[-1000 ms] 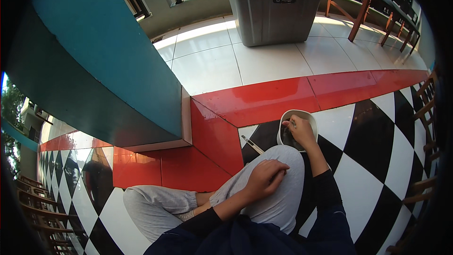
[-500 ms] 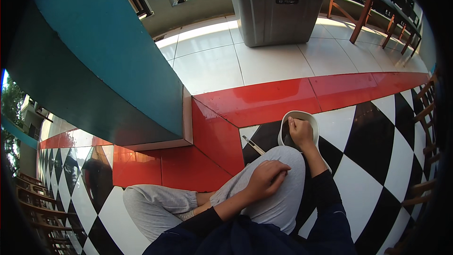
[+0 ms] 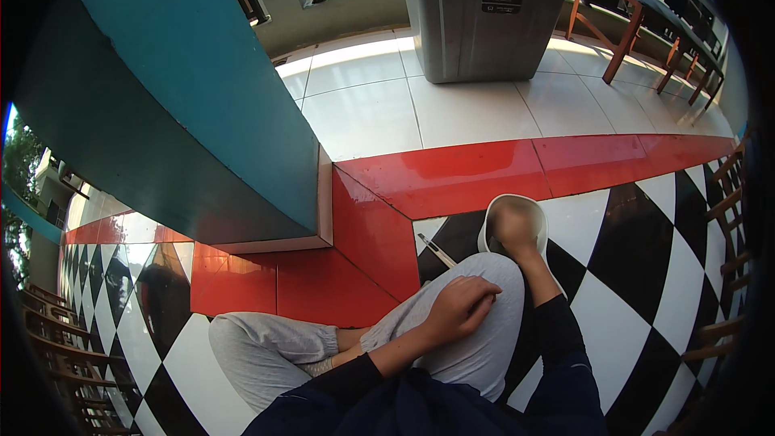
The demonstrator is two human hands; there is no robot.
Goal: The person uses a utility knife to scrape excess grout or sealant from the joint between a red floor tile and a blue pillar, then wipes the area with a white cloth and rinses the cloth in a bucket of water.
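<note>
My right hand (image 3: 515, 228), smeared by motion, is at the opening of a white, round-edged container (image 3: 488, 230) on the floor beyond my knee. The hand hides most of the container's inside, and its fingers cannot be made out. My left hand (image 3: 462, 305) rests on my raised right knee in grey trousers (image 3: 492, 339). Its fingers are curled in together, with nothing seen in them. A slim, pale tool (image 3: 437, 249), like a utility knife, lies on the floor left of the container, one end hidden by my knee.
A teal pillar (image 3: 218, 97) stands at left. Beyond a red tile border (image 3: 468, 169) is a large grey bin (image 3: 492, 32), with an orange-legged bench (image 3: 626, 40) to its right. Wooden chairs (image 3: 64, 339) line the left rim, and others (image 3: 722, 254) the right.
My right hand, earlier sharp with curled fingers at the container, is now blurred in about the same place. The view has shifted slightly. My left hand stays on the knee.
</note>
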